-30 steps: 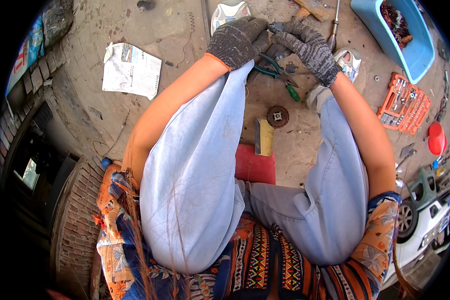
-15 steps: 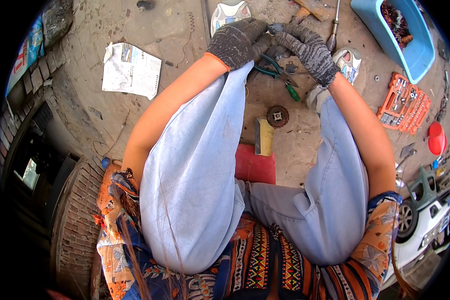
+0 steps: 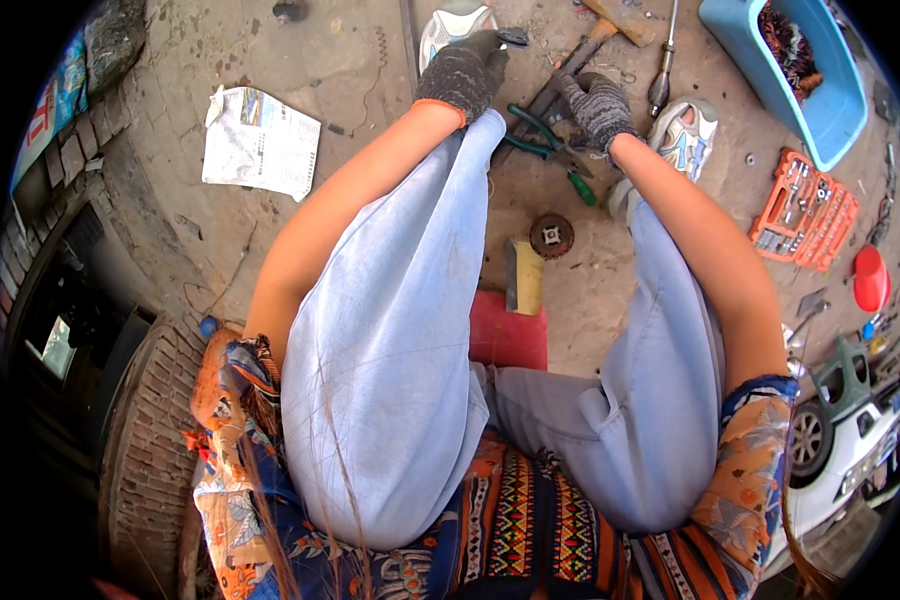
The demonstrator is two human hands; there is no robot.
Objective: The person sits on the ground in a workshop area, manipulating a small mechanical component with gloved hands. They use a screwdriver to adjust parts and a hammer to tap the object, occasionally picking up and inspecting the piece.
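Both my hands wear dark grey knitted gloves. My left hand (image 3: 466, 76) is closed by the far shoe, pinching a small dark piece (image 3: 512, 37) that sticks out past the fingertips; its kind is unclear. My right hand (image 3: 600, 108) has its fingers curled at the dark handle of a hammer (image 3: 582, 52), whose brown head lies at the far end. Just below and left of that hand lie green-handled pliers (image 3: 532, 132). A screwdriver with a green handle (image 3: 582, 187) rests beside them. A round toothed part (image 3: 552, 236) sits nearer on the ground.
A long screwdriver (image 3: 662, 80) lies past my right hand. At the right are a blue tub (image 3: 825, 120) with tangled dark stuff, an orange socket set (image 3: 805, 212) and a red cup (image 3: 871, 280). A paper sheet (image 3: 262, 145) lies left; a yellow-grey block (image 3: 525, 278) nearer.
My hands, close together before, have moved apart. The left now shows the small dark piece at its fingertips. My right hand has come down to the hammer handle, which shows more now.
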